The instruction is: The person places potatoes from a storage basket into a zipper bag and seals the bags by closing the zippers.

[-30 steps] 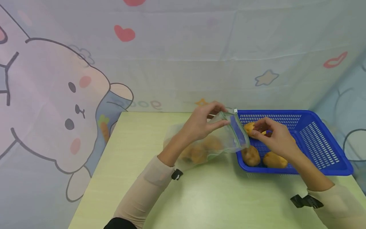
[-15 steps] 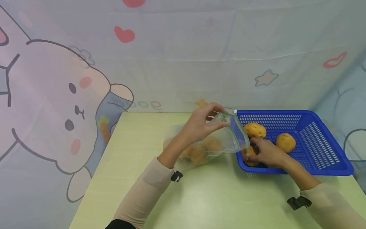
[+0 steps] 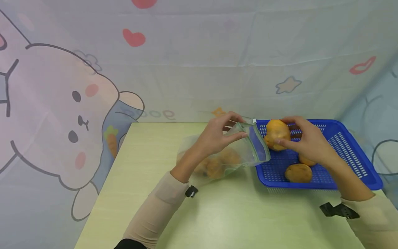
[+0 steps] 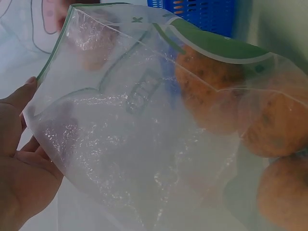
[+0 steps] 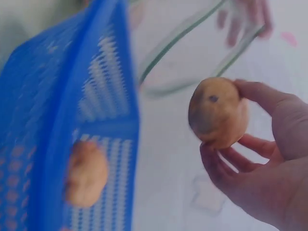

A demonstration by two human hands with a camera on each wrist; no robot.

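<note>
The bag [image 3: 247, 152] is gripped by the left hand [image 3: 217, 133], a potato [image 3: 277, 130] by the right hand [image 3: 312, 141]. Bag and three-o'clock basket [image 3: 349, 152] are potato-laden.

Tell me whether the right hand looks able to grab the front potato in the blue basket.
Probably not until emptied: the right hand already grips another potato, though nothing covers the front potato in the blue basket.
</note>
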